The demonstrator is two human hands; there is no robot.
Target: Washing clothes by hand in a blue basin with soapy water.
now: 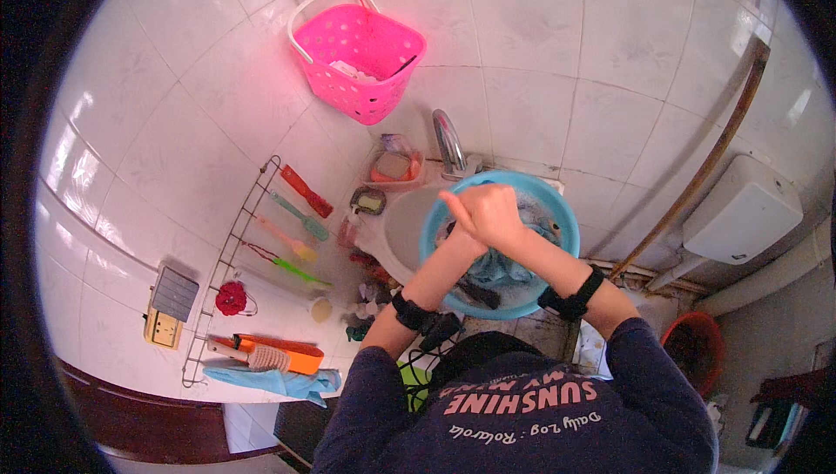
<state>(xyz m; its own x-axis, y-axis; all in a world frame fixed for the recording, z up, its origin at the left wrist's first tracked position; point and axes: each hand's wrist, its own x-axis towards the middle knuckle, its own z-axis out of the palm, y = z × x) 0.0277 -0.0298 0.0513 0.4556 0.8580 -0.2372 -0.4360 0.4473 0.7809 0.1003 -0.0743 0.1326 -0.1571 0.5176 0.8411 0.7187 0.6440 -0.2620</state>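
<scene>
My right hand (493,209) lies over my left hand (465,240), its fingers bent around it near the wrist. Most of my left hand is hidden beneath, so its fingers cannot be made out. Both hands are above a round light-blue plastic basin (569,212). In the basin, wet cloth (499,268) lies in sudsy water, with a dark piece (482,293) near the close side. The basin stands over the right part of a white washbasin (401,229), in front of a curved chrome faucet (448,141). Each wrist wears a black band.
A pink basket (366,92) hangs on the tiled wall. Soap sits in a dish (368,201) beside a plastic container (392,170). Brushes hang from a wire rack (225,265) at left. A wooden stick (699,167) leans at right, near a white cistern (743,209) and a red bucket (695,353).
</scene>
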